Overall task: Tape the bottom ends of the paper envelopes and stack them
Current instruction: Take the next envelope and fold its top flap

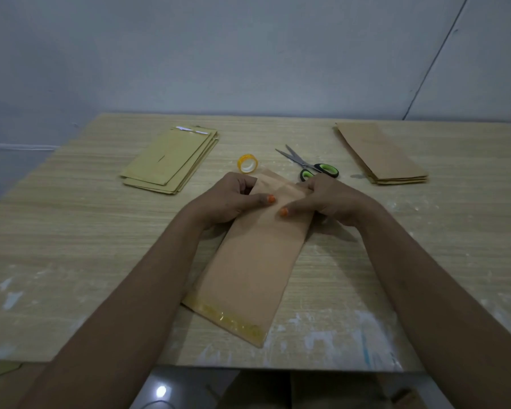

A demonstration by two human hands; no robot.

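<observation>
From my head camera, the brown paper envelope (248, 261) is lying flat on the wooden table (71, 231), running lengthwise away from me and angled slightly, its near end carrying a strip of shiny yellowish tape (233, 320). I am holding its far end with both hands. My left hand (230, 199) is gripping the left edge, fingers curled, the thumb pressing down on the paper. My right hand (328, 199) is gripping the right edge in the same way, thumb lying on the top face and pointing inward. Both forearms are reaching forward, converging on the envelope. Just beyond my hands a roll of tape (247, 163) and a pair of scissors (310, 163) are sitting. A stack of envelopes (171, 160) is lying to the far left, and another pile of brown envelopes (381, 154) is resting to the far right.
</observation>
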